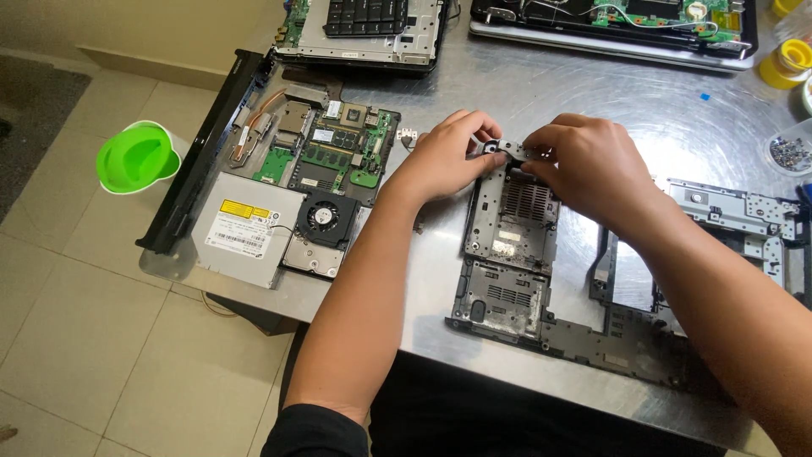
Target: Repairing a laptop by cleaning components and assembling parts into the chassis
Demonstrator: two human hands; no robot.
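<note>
the grey laptop base shell (510,245) lies flat on the steel table (541,93), near the table's front edge, its long axis running from the front edge toward the back, the far end up between both hands. a small dark part (505,151) sits at that far end, and both hands pinch it. the left hand (447,157) comes in from the front edge, fingers curled and closed on the left side of the small part, thumb underneath. the right hand (584,165) reaches in from the right, fingers bent down and pressed together on the part's right side, touching the shell's top rim. whether the part is free of the shell or fixed to it, i cannot tell.

going left to right: a green cup (135,158) sits off the table's left edge over the tiled floor (76,322). a black strip (203,152) lies along the left edge. beside it rests a motherboard assembly (326,148) with a silver optical drive (245,228) and a round black fan (326,217) at its front. past the shell, toward the right edge, lies a metal bracket frame (736,216). at the back edge sit two opened laptops (364,30), and at the back right corner yellow containers (787,63) and a small clear dish of screws (791,154). the table surface is scuffed, shiny metal.
</note>
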